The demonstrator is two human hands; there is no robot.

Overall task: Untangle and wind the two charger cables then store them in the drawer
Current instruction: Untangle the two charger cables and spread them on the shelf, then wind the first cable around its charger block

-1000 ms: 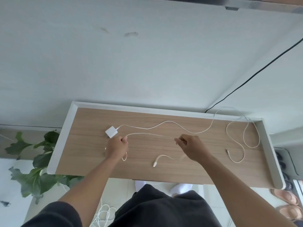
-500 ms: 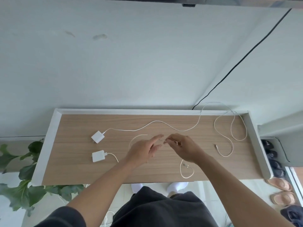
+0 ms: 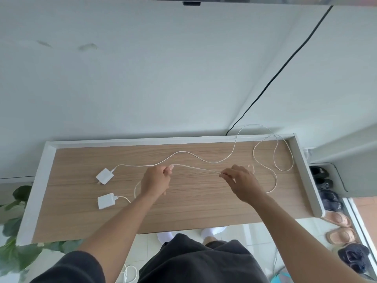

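Two hands hold one white cable (image 3: 195, 169) stretched between them, just above the middle of the wooden worktop (image 3: 193, 209). The left hand (image 3: 156, 180) has its fingers curled and pinches the cable between thumb and forefinger. The right hand (image 3: 240, 180) pinches it at its fingertips (image 3: 222, 175). From the left hand the cable drops to the nearer charger block (image 3: 106, 201) at lower left. A second cable (image 3: 183, 153) lies on the worktop beyond, running from the farther block (image 3: 104, 176) to loops at the right.

Chargers (image 3: 104, 176) left, cables (image 3: 283, 170) right, desk (image 3: 204, 211) front bare
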